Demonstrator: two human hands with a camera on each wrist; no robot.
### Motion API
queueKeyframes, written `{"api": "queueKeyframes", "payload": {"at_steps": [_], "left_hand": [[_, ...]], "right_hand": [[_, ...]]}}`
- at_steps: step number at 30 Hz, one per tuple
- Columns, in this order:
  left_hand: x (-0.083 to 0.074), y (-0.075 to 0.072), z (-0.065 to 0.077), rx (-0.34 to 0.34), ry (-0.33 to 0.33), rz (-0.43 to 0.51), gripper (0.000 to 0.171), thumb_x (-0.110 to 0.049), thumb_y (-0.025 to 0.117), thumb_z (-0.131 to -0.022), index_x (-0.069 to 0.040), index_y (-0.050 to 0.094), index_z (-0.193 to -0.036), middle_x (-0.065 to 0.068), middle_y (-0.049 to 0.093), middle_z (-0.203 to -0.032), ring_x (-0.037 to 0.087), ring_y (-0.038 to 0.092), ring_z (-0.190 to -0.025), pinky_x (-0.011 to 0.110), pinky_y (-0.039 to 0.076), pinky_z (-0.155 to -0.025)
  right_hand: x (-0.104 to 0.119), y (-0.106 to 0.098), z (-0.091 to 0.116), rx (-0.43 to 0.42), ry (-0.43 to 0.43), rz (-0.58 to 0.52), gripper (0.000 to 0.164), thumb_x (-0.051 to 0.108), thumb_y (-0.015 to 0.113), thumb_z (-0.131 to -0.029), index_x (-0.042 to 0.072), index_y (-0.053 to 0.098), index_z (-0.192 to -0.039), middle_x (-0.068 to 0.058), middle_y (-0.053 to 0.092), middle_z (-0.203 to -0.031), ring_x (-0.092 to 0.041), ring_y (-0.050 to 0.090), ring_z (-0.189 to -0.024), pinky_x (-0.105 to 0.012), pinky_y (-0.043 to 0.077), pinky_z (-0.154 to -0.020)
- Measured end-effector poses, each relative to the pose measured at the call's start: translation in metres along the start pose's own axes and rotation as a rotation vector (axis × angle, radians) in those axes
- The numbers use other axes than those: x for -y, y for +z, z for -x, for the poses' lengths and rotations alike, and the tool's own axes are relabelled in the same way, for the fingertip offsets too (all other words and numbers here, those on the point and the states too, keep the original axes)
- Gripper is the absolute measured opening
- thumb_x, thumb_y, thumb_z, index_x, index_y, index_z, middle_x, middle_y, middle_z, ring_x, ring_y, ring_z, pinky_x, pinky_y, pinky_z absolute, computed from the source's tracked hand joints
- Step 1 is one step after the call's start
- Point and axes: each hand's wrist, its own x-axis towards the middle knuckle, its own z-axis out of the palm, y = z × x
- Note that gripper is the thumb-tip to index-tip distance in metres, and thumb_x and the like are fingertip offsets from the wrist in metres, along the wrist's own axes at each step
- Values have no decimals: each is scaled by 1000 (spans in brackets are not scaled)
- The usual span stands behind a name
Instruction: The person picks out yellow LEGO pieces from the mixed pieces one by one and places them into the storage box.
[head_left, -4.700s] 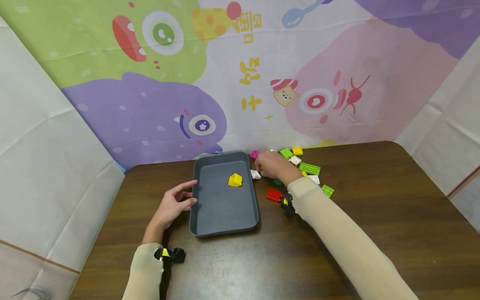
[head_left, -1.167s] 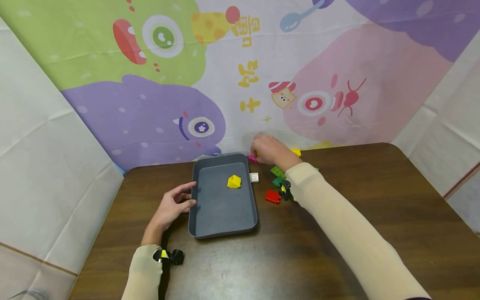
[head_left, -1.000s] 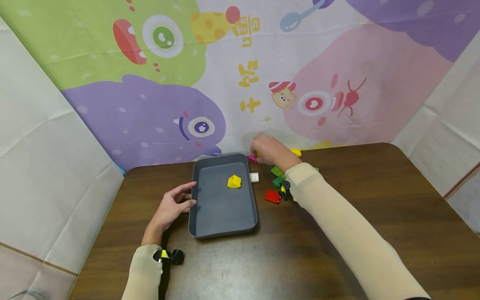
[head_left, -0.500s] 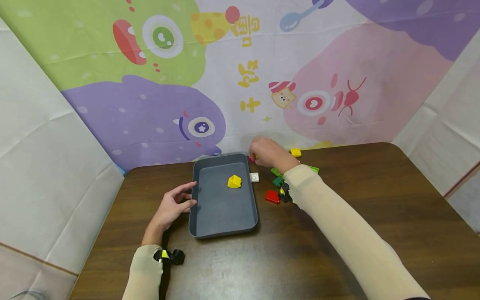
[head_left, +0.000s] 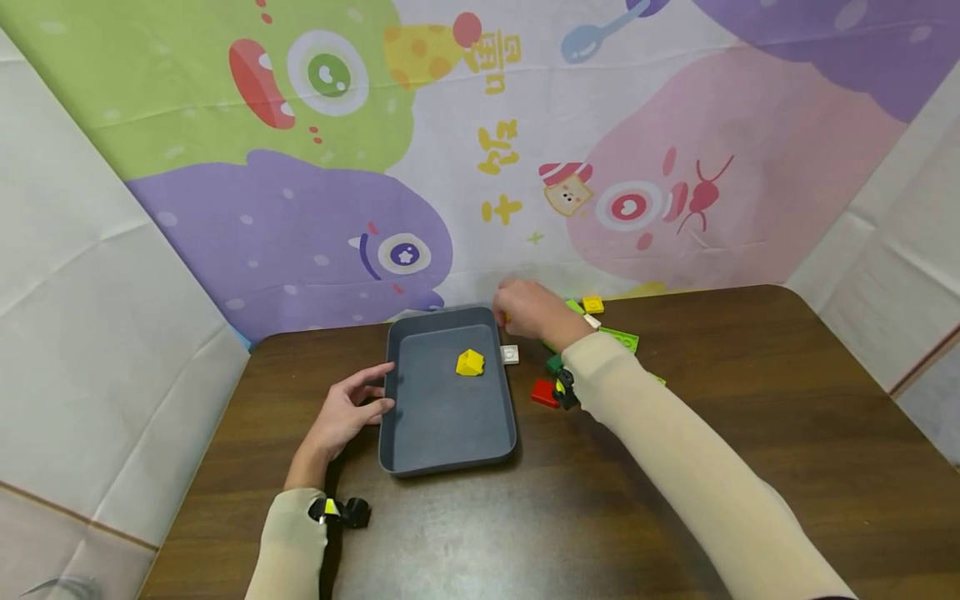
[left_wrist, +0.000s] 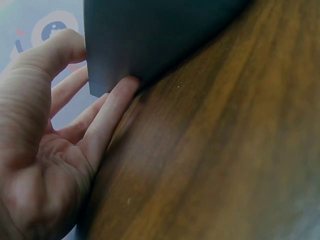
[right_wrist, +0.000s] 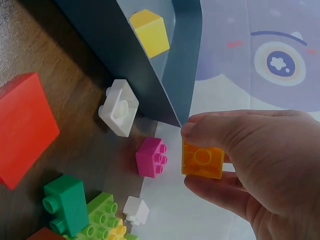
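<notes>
In the right wrist view, my right hand (right_wrist: 270, 155) pinches an orange see-through building brick (right_wrist: 202, 158) between thumb and fingers. It is raised beside the far right corner of the grey tray (head_left: 450, 425). Below it on the table lie a pink brick (right_wrist: 151, 157) and a white brick (right_wrist: 120, 109), the white one against the tray's right wall. My left hand (head_left: 347, 408) rests at the tray's left side, its fairly straight fingers (left_wrist: 112, 107) touching the outer wall. A yellow sloped brick (head_left: 470, 362) sits in the tray.
Right of the tray lie a red brick (head_left: 545, 393), a dark green brick (right_wrist: 66, 205), a light green brick (head_left: 621, 338) and a yellow brick (head_left: 592, 305), partly under the right forearm. A printed cloth (head_left: 517, 242) hangs behind the table's back edge.
My right hand, earlier among the bricks, now holds the orange brick and has shifted slightly left toward the tray. The white brick beside the tray has turned over. My left hand stays put.
</notes>
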Motion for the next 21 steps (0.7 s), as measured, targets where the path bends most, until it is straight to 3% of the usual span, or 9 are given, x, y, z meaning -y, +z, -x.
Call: {"api": "queueKeyframes", "payload": {"at_steps": [12,21], "left_hand": [[-1,0,0,-5,-3,-1,65,1,77,-102,-3,56,-164,13,68,-126,2,64,-107,25,65,-81],[0,0,0,-5,4,-5,65,1,77,-102,-2,57,-163,17,69,-127,2,64,-107,25,64,-80]], "right_hand": [[16,-3,-2,-7,-52,24,16,-2,76,-100,6,89,-107,-11,78,-113,-30,73,-107,-41,64,-99],[25,-2,-2,2,-79,14,12,0,79,-100,5,88,-107,-11,75,-111,-29,72,-104,-40,64,-95]]}}
